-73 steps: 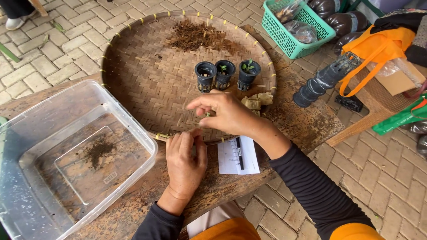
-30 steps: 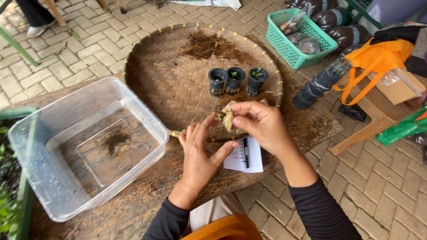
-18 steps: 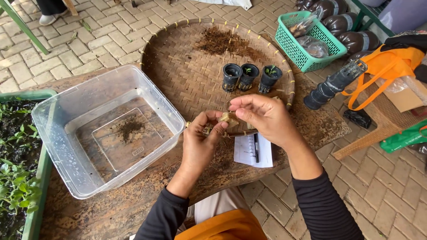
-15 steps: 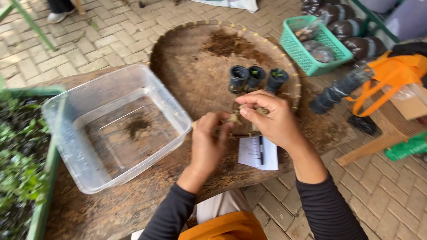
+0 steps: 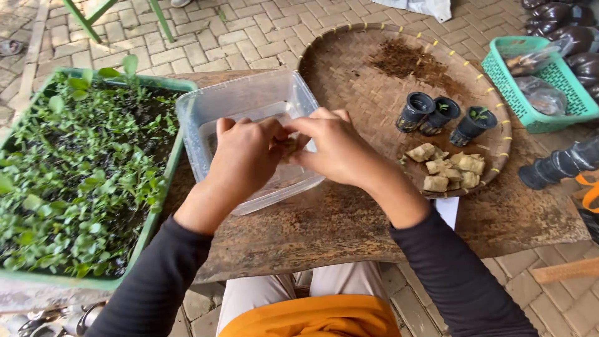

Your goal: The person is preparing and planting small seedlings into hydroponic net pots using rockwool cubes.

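Two hands meet over one clear plastic tub on a wooden bench — the left hand and right hand together pinch a small tan pellet. One woven tray holds three black seedling pots and about six more tan pellets — one green seedling tray sits at left.
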